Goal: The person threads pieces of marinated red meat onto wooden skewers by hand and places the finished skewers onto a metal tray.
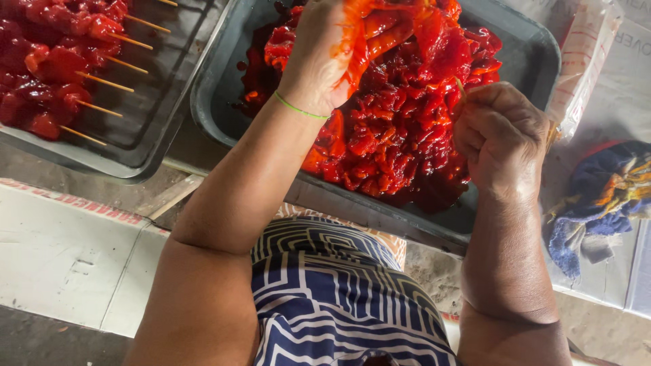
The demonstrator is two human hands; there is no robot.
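Red sauce-coated meat pieces (400, 129) in the dark grey rectangular metal tray (529, 61) are gripped by the sauce-smeared left hand (325, 54), while a thin wooden skewer (460, 86) is pinched in the closed right hand (502, 135).

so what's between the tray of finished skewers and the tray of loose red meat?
Head view: nothing lies there, only a narrow strip of bare worktop between the skewer tray and the meat tray.

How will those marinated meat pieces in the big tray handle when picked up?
Probably slippery: the meat glistens with red sauce, which also coats the left hand. Likely floppy too, since the strips lie draped and folded over one another. They may drip, as sauce pools in the tray. The right hand is closed on a thin skewer.
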